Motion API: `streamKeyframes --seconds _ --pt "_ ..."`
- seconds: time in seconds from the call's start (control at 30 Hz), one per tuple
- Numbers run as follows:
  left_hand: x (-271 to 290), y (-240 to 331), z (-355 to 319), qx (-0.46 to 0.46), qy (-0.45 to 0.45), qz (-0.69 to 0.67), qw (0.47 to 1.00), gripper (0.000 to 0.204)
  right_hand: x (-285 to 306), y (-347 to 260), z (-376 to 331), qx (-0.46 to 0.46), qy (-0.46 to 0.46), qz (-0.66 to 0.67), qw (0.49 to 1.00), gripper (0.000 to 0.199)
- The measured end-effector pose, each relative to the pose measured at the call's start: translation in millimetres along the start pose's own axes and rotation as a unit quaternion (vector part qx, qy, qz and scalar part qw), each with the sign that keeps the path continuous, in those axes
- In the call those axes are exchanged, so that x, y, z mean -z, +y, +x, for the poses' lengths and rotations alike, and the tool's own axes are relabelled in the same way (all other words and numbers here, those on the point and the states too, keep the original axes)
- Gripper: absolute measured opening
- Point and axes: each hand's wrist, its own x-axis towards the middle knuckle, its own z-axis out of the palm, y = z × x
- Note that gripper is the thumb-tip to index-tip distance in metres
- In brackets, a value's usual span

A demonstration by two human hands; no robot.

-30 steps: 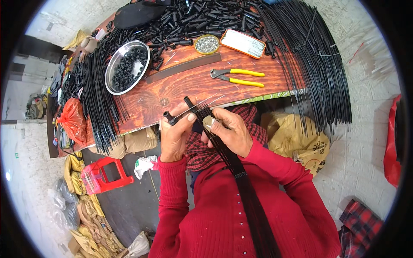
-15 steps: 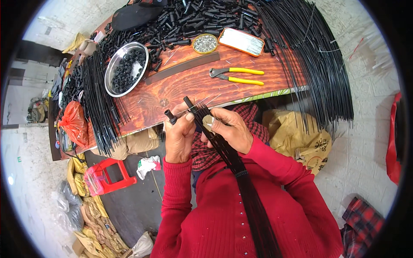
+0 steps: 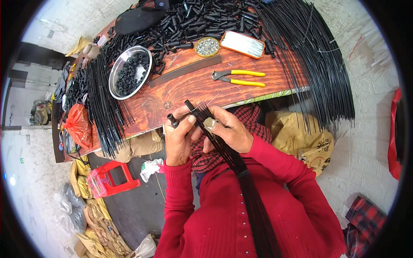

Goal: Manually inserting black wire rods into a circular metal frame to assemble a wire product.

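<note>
My left hand [image 3: 180, 139] is closed on a short black tubular part [image 3: 172, 121], whose flared end sticks out beside the thumb. Another black tube end [image 3: 188, 104] shows above its fingertips; whether both belong to one piece I cannot tell. My right hand [image 3: 231, 130] pinches a long bundle of thin black strands [image 3: 254, 200] near its upper end, with the thumb on top. A pale oval cover or pad [image 3: 209, 123] sits at that thumb. The bundle's tip, with thin light wires, meets the left fingertips. The bundle runs down over my red top.
On the wooden table [image 3: 167, 92] lie yellow-handled pliers [image 3: 241, 78], a steel bowl [image 3: 112, 81] of black rings, a round tin [image 3: 206, 47] of small metal bits and a white-lined tray [image 3: 243, 44]. Black tubes [image 3: 206, 19] pile behind. Long black rods [image 3: 322, 64] overhang the right edge.
The whole scene has shifted slightly right and down in view. My left fingertips have moved closer to the bundle's tip; both hands keep their hold.
</note>
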Motion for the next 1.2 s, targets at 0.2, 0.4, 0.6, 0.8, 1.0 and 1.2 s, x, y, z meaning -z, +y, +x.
streamKeyframes --seconds 0.2,0.4,0.6,0.8,1.0,1.2 --pt "16 -8 4 0.001 0.001 0.004 1.000 0.030 -3 1 0 -0.016 0.018 0.020 1.000 0.045" --pt "20 -14 6 0.002 0.003 -0.026 1.000 0.030 -3 2 -1 -0.024 0.021 0.035 0.999 0.046" --pt "25 -18 7 0.032 0.001 -0.075 0.997 0.027 -1 -4 -1 -0.053 -0.003 0.096 0.994 0.048" --pt "30 -22 5 0.076 -0.042 -0.167 0.982 0.030 0 0 -2 -0.080 0.003 0.117 0.990 0.035" --pt "23 -14 9 0.037 -0.072 -0.121 0.989 0.030 4 -3 0 -0.045 -0.014 0.106 0.993 0.048" --pt "4 -4 8 0.021 -0.048 -0.030 0.998 0.026 -1 -13 2 -0.004 -0.030 0.082 0.996 0.058"
